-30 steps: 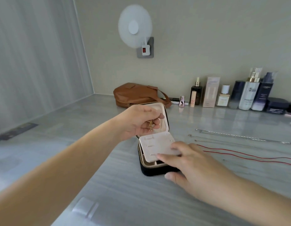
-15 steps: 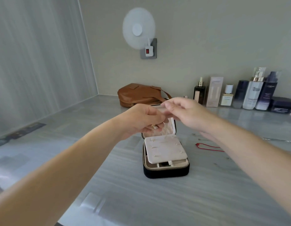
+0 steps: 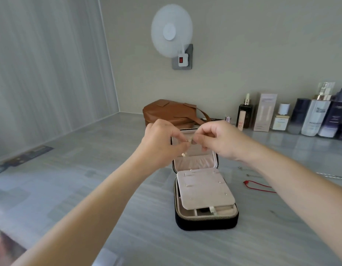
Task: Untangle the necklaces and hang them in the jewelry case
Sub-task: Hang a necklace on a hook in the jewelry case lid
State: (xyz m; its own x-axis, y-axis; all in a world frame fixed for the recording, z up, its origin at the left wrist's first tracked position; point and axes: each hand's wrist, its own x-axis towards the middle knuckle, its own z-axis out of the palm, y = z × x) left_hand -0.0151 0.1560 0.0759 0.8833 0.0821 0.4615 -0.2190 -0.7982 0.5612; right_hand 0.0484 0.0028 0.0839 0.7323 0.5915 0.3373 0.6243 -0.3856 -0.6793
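Note:
A black zip jewelry case stands open on the grey counter, its pale pink lid upright and a pink insert panel lying over the tray. In front of the lid, my left hand and my right hand pinch a thin gold necklace between their fingertips. A small gold pendant dangles below my left hand. A red cord necklace and thin silver chains lie on the counter to the right, partly hidden by my right forearm.
A brown leather bag sits behind the case. Several cosmetic bottles and boxes line the back wall at the right. A white disc and a switch plate are on the wall. A side wall runs along the left.
My right hand left the insert panel, rose to the lid and joined my left hand on the gold necklace. The view moved closer and shifted left.

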